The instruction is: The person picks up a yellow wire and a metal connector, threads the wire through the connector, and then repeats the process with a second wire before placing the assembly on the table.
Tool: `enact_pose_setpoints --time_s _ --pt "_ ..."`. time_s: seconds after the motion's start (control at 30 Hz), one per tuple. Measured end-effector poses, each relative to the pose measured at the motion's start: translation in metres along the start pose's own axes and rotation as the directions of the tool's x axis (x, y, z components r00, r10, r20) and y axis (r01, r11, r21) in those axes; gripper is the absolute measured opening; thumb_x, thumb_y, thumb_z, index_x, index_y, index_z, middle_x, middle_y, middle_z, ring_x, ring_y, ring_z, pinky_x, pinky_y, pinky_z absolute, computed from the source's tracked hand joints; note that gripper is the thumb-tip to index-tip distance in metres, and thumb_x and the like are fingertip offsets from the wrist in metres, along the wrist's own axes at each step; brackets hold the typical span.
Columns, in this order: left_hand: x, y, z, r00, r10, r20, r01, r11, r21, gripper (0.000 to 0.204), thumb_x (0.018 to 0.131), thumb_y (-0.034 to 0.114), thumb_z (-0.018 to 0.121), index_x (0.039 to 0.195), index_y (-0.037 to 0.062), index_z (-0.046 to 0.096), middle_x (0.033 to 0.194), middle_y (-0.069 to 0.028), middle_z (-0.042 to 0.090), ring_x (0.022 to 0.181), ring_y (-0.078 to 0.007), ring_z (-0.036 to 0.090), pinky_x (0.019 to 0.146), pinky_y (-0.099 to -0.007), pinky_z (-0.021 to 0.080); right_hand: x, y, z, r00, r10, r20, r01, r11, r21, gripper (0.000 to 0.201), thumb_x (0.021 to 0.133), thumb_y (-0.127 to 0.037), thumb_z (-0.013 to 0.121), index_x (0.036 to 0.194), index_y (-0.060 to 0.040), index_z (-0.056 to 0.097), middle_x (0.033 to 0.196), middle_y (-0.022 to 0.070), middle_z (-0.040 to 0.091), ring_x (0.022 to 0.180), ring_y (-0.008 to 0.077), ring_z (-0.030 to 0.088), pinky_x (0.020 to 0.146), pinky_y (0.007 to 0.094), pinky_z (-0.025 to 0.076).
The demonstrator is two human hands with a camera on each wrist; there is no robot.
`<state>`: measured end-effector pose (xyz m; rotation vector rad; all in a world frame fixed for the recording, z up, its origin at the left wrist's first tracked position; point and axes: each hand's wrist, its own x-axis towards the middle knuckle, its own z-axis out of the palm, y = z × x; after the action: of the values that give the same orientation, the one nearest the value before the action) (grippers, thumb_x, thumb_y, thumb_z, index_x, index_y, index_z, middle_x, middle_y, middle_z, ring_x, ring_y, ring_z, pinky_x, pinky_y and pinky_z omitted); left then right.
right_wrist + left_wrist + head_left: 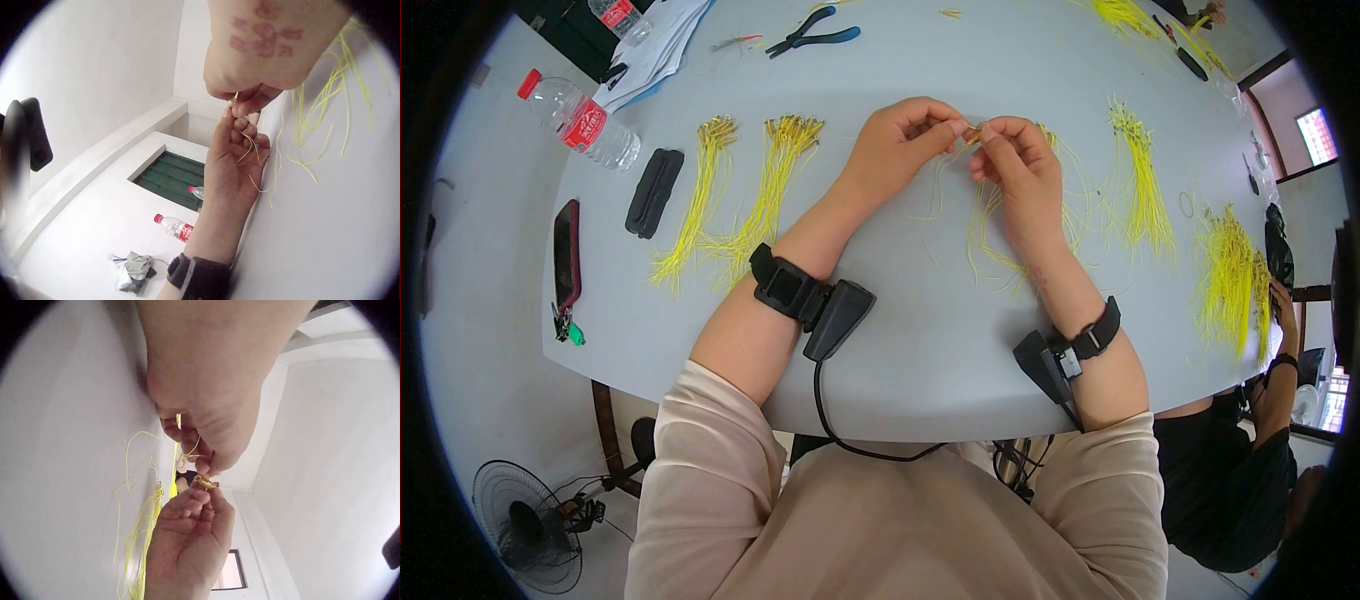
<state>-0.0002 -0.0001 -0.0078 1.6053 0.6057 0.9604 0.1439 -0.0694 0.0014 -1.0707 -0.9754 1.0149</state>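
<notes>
Both hands meet above the table, fingertips almost touching. My right hand (1028, 185) pinches a small gold coiled piece (206, 482) between thumb and fingers; in the left wrist view the coil stands out from its fingertips. My left hand (900, 150) has its thumb and fingers pinched together right beside the coil, with a thin yellow thread (252, 145) running across its palm in the right wrist view. What exactly its fingertips grip is too small to tell. Loose yellow threads (990, 245) lie on the table under and beside my right hand.
Bundles of yellow threads lie left (775, 180) and right (1142, 180) on the table (920, 350). Blue-handled pliers (815, 38) lie at the back, a bottle (590, 125), a black case (655, 192) and a dark red case (567, 255) at the left. Another person sits at the right.
</notes>
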Motion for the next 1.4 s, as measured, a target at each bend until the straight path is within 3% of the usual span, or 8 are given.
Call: enact_pose_setpoints --time_s 0.23,0.63,0.73,0.83,0.9,0.97,1.1,1.4 --pt "0.0 -0.002 0.0 1.0 0.008 -0.006 -0.008 0.999 -0.031 0.016 0.086 0.015 0.058 0.095 0.0027 0.062 0.087 -0.001 0.062 0.079 -0.0084 0.053 0.072 -0.0229 0.042 -0.001 -0.002 0.001 1.0 0.006 0.02 -0.006 0.999 0.032 0.013 0.087 -0.009 0.052 0.095 0.0014 0.052 0.088 0.0091 0.061 0.072 0.0121 0.059 0.069 0.0242 0.05" --pt "0.004 -0.001 -0.006 0.916 0.308 -0.257 -0.229 0.928 0.295 0.019 0.087 0.017 0.054 0.096 0.0041 0.064 0.107 -0.0066 0.058 0.104 -0.0149 0.05 0.091 -0.029 0.036 0.001 -0.002 0.001 0.999 0.005 0.039 -0.006 1.0 0.015 0.008 0.085 -0.005 0.051 0.091 0.001 0.051 0.086 0.0104 0.061 0.069 0.0115 0.058 0.064 0.0244 0.049" --pt "0.005 0.014 -0.005 0.777 0.539 -0.324 -0.353 0.8 0.485 0.023 0.089 0.016 0.05 0.104 0.0027 0.061 0.111 -0.0069 0.056 0.104 -0.0159 0.05 0.091 -0.0292 0.037 0.003 0.001 -0.001 0.999 0.016 0.043 -0.018 0.999 0.042 0.008 0.084 -0.004 0.052 0.091 0.0011 0.051 0.086 0.0107 0.061 0.068 0.0111 0.057 0.063 0.0242 0.048" --pt "-0.002 0.063 -0.001 0.691 0.622 -0.369 -0.431 0.764 0.481 0.027 0.089 0.014 0.049 0.113 0.0014 0.054 0.112 -0.0069 0.055 0.104 -0.0165 0.05 0.089 -0.0299 0.038 0.004 0.003 -0.002 0.999 0.009 0.053 -0.011 0.999 0.04 0.009 0.084 -0.004 0.052 0.091 0.0013 0.05 0.086 0.011 0.061 0.067 0.0108 0.057 0.061 0.0237 0.048" --pt "-0.014 0.124 0.001 0.61 0.709 -0.355 -0.685 0.696 0.214 0.032 0.086 0.013 0.056 0.117 0.0098 0.048 0.116 -0.0052 0.051 0.096 -0.0172 0.052 0.084 -0.0307 0.041 0.004 0.001 -0.002 0.998 0.018 0.052 -0.02 0.998 0.051 0.01 0.083 -0.004 0.052 0.091 0.0013 0.05 0.085 0.0112 0.061 0.066 0.0106 0.056 0.06 0.0236 0.047" --pt "-0.035 0.177 0.0 0.48 0.82 -0.312 -0.836 0.536 0.122 0.032 0.086 0.013 0.055 0.117 0.0094 0.048 0.115 -0.0055 0.051 0.095 -0.0172 0.052 0.084 -0.0307 0.041 0.001 0.002 -0.001 0.998 0.032 0.05 -0.035 0.998 0.057 0.01 0.083 -0.004 0.052 0.091 0.0012 0.05 0.084 0.0113 0.061 0.066 0.0105 0.056 0.06 0.0236 0.047" --pt "-0.084 0.234 -0.002 0.266 0.942 -0.207 -0.961 0.277 0.025 0.032 0.086 0.014 0.055 0.117 0.0087 0.047 0.115 -0.0061 0.051 0.095 -0.0174 0.052 0.084 -0.0308 0.041 0.004 0.002 0.001 0.999 0.027 0.041 -0.029 0.998 0.052 0.009 0.083 -0.004 0.052 0.091 0.0007 0.05 0.083 0.0112 0.06 0.064 0.0103 0.056 0.059 0.0234 0.046" --pt "-0.125 0.229 -0.012 0.232 0.951 -0.206 -0.964 0.253 0.082 0.033 0.086 0.016 0.053 0.117 0.0071 0.046 0.113 -0.0074 0.051 0.095 -0.0176 0.051 0.084 -0.0309 0.041 0.002 -0.001 0.0 0.998 0.061 0.018 -0.061 0.998 -0.019 0.008 0.083 -0.004 0.05 0.09 -0.0001 0.05 0.085 0.0112 0.061 0.064 0.0099 0.054 0.059 0.0236 0.045"
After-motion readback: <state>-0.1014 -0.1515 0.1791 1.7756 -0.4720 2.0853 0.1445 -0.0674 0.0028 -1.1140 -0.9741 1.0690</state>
